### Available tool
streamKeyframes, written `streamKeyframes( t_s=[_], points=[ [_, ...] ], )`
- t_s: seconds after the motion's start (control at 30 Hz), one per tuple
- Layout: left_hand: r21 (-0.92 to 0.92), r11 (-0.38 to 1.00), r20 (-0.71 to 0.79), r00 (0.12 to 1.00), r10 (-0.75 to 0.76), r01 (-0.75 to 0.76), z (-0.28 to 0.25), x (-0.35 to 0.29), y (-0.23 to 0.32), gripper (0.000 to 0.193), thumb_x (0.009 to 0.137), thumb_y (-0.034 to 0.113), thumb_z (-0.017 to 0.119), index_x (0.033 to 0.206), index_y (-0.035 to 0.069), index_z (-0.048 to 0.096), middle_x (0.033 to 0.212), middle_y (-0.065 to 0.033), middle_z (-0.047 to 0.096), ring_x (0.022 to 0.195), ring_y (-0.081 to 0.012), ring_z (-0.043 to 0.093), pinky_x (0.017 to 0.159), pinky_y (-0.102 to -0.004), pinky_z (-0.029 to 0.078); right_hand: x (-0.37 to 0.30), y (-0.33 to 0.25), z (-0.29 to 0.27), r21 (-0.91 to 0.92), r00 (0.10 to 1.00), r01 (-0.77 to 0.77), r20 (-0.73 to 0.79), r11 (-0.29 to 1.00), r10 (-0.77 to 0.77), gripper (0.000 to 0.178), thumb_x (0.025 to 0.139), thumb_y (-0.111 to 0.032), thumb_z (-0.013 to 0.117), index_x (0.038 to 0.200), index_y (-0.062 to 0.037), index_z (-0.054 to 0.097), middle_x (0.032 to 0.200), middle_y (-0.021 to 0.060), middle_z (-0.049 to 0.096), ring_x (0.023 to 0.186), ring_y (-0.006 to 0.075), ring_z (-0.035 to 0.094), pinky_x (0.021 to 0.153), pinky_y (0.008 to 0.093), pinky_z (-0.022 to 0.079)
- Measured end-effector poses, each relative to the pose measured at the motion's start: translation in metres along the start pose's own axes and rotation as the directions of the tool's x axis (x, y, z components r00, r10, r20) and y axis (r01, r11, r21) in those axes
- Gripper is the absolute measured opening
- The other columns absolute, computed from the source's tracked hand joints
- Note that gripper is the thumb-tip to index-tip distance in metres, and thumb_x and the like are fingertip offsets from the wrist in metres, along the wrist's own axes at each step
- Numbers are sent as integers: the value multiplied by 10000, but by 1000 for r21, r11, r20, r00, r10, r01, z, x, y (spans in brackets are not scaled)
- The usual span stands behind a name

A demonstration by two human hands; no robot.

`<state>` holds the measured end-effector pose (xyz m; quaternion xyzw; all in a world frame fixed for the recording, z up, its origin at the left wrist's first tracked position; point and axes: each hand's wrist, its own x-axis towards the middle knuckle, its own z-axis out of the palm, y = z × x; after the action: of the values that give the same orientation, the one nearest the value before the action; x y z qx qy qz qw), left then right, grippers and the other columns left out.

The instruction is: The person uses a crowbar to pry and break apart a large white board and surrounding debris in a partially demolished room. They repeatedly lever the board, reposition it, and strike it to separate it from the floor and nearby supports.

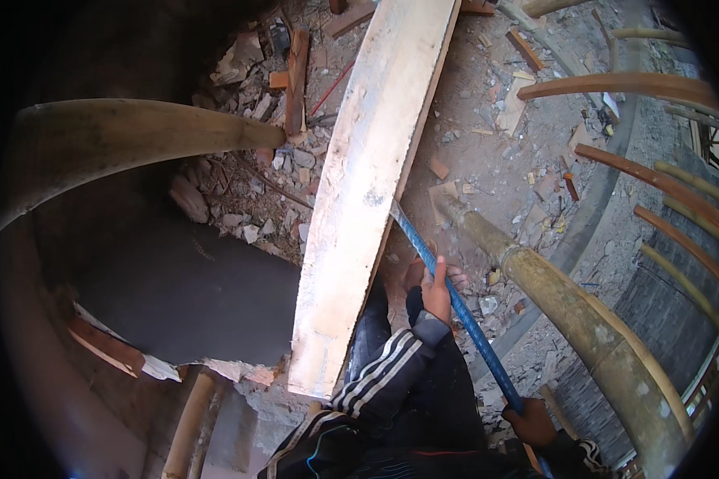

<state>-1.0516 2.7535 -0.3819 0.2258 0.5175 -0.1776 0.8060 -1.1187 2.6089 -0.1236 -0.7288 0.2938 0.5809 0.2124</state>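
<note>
Both grips, left hand and right hand, clench one blue bar beside one plank.

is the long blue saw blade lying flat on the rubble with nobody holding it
No, the long blue saw blade is gripped by the left hand midway and the right hand at its handle end.

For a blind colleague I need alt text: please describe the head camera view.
Seen from above, a person grips a long blue bar with the left hand and right hand, its tip against a pale wooden plank. Bamboo poles and rubble surround them.
</note>
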Motion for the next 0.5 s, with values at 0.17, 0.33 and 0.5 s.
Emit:
streamKeyframes(
  t_s=[0.17, 0.33, 0.5],
  points=[
    [-69, 981, 19, 984, -178, 179, -3, 4, 7, 298, 902, 356, 574, 970, 85, 471, 667, -31, 473, 585, -176, 537, 547, -320, 474, 8, 11, 5, -87, 993, 86, -75, 992, -92, 261, 749, -237, 652, 736, 19, 602, 643, 196, 580, 580, 352, 608, 563, 426, 469],
    [-34, 986, 82, 984, -161, 164, -19, 24, -21, 312, 903, 327, 580, 825, 41, 480, 630, -52, 488, 511, -177, 530, 464, -308, 450, 56, 54, 32, -114, 964, 75, -246, 991, -102, 249, 781, -256, 616, 790, -7, 605, 594, 184, 572, 606, 377, 604, 571, 447, 462],
    [381, 915, -12, 989, 149, -134, -49, 58, -83, 297, 925, 295, 542, 973, 24, 429, 628, -47, 500, 497, -177, 538, 462, -311, 448, 174, 144, 89, -79, 934, 157, -313, 984, -174, 210, 772, -220, 628, 823, -16, 621, 611, 172, 590, 576, 324, 611, 539, 413, 447]
  ],
)
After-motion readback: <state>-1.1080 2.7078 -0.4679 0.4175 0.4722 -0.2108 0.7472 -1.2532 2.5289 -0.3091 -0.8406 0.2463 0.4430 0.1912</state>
